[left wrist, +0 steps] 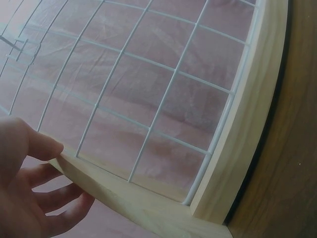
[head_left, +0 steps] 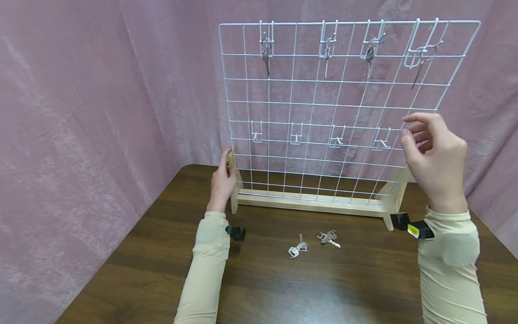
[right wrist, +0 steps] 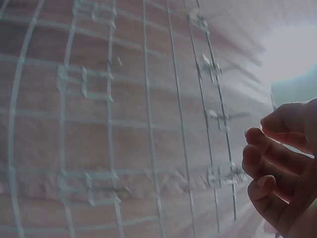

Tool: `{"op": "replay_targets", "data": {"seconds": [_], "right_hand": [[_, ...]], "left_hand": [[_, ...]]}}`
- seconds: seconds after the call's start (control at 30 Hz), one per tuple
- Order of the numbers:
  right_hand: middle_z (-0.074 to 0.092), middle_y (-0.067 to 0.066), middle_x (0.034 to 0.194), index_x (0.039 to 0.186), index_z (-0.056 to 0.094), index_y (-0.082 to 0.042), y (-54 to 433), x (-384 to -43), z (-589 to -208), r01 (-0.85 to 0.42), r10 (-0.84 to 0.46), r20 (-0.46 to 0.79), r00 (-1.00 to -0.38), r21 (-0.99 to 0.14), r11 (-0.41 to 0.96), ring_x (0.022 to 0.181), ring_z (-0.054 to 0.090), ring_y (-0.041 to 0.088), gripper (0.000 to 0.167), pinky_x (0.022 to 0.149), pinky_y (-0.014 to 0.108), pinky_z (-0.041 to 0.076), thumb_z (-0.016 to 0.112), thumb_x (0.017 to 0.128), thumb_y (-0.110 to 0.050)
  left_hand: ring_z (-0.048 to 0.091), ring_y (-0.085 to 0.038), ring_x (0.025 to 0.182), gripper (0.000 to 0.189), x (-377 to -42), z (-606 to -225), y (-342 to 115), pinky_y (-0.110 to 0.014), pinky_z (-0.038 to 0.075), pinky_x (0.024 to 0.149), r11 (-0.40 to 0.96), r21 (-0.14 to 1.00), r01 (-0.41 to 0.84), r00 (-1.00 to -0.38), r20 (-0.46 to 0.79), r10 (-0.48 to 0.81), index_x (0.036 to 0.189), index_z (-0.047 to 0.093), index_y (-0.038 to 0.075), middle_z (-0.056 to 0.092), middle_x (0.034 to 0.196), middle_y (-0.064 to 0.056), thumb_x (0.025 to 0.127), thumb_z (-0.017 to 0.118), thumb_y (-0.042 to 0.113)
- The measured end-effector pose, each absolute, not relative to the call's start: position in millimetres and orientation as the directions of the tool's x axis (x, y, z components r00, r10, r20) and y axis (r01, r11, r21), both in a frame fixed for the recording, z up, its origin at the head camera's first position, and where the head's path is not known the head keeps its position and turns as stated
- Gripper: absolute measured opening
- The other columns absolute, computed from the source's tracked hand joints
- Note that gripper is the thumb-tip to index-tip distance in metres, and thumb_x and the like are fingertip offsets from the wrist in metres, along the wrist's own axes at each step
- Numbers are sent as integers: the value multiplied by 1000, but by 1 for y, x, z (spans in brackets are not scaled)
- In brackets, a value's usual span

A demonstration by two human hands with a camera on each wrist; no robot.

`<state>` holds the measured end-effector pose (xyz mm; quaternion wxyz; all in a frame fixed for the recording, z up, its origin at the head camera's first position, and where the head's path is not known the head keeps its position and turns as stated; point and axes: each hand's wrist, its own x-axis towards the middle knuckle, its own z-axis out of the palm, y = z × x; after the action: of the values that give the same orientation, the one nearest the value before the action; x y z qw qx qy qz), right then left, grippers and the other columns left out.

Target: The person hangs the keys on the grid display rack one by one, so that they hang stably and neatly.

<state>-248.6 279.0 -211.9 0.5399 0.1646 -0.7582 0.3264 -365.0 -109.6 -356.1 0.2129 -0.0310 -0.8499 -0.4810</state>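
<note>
A white wire grid rack [head_left: 311, 103] stands upright in a light wooden base [head_left: 307, 204]. My left hand [head_left: 222, 182] holds the base's left side post, with the thumb on the near side and the fingers behind it in the left wrist view. Raised near the grid's right edge is my right hand [head_left: 439, 146], fingers loosely bent, holding nothing. Keys on rings, such as the leftmost key [head_left: 265, 56] and the rightmost key [head_left: 417, 74], hang from the upper row of hooks. Lower hooks, like this hook [head_left: 256, 136], carry no keys.
Two small bunches of keys, the left bunch [head_left: 298, 247] and the right bunch [head_left: 328, 238], lie on the brown wooden table [head_left: 259, 288] before the rack. A pink curtain [head_left: 101, 90] hangs behind and to the left.
</note>
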Motion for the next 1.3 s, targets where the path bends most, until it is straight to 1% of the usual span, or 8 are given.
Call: {"op": "replay_targets", "data": {"seconds": [0.2, 0.33, 0.43, 0.53, 0.73, 0.87, 1.0, 1.3], "right_hand": [[54, -31, 83, 100, 69, 2, 263, -245, -239, -627, 45, 933, -356, -274, 730, 68, 44, -25, 17, 61, -1, 34, 64, 84, 4], [68, -1, 73, 97, 69, 3, 259, -244, -252, -643, 15, 935, -354, -255, 723, 69, 44, -25, 15, 61, 0, 34, 63, 83, 6], [69, 15, 73, 96, 69, 2, 259, -244, -261, -640, -34, 928, -372, -230, 733, 71, 42, -26, 16, 61, 2, 34, 62, 83, 6], [67, 12, 70, 97, 69, -1, 259, -247, -268, -637, -109, 908, -406, -195, 746, 71, 41, -23, 17, 60, 5, 34, 62, 83, 6], [66, -5, 74, 98, 67, -12, 256, -257, -276, -659, -384, 782, -491, -45, 751, 66, 51, -1, 19, 58, 16, 42, 67, 83, 0], [63, -11, 73, 94, 66, -18, 252, -263, -281, -664, -503, 669, -547, 19, 748, 61, 50, 0, 14, 54, 24, 42, 68, 84, -7], [59, -14, 69, 89, 66, -20, 250, -266, -283, -663, -545, 597, -589, 29, 748, 59, 47, -2, 10, 53, 24, 39, 67, 86, -11], [57, -15, 69, 89, 66, -20, 247, -270, -289, -661, -555, 552, -622, 10, 751, 60, 46, -1, 9, 55, 23, 39, 66, 87, -11]], "left_hand": [[63, -39, 110, 60, -364, -355, -109, -53, 55, 83, 534, 803, 265, -905, 398, -149, 149, 28, 35, 52, 141, -20, 99, 47, 9], [62, -38, 111, 60, -364, -356, -108, -52, 55, 83, 528, 806, 266, -908, 393, -143, 149, 27, 39, 51, 142, -20, 100, 47, 10], [63, -38, 110, 60, -365, -357, -107, -52, 55, 82, 529, 807, 262, -911, 387, -140, 148, 27, 41, 51, 142, -20, 100, 47, 11], [63, -38, 110, 61, -366, -358, -107, -52, 56, 82, 531, 807, 260, -914, 382, -133, 149, 26, 41, 51, 142, -20, 100, 47, 12], [63, -38, 109, 60, -365, -358, -108, -52, 55, 82, 546, 797, 257, -908, 392, -146, 149, 26, 39, 51, 142, -20, 100, 47, 13], [64, -38, 110, 59, -365, -357, -109, -53, 55, 81, 551, 791, 266, -902, 406, -147, 149, 27, 38, 52, 142, -19, 99, 47, 13], [64, -36, 110, 59, -367, -358, -110, -51, 55, 80, 561, 779, 280, -894, 425, -144, 149, 28, 36, 54, 140, -19, 99, 47, 12], [64, -36, 105, 60, -367, -359, -109, -50, 55, 76, 562, 780, 274, -896, 420, -145, 150, 26, 36, 53, 141, -17, 99, 47, 11]]}}
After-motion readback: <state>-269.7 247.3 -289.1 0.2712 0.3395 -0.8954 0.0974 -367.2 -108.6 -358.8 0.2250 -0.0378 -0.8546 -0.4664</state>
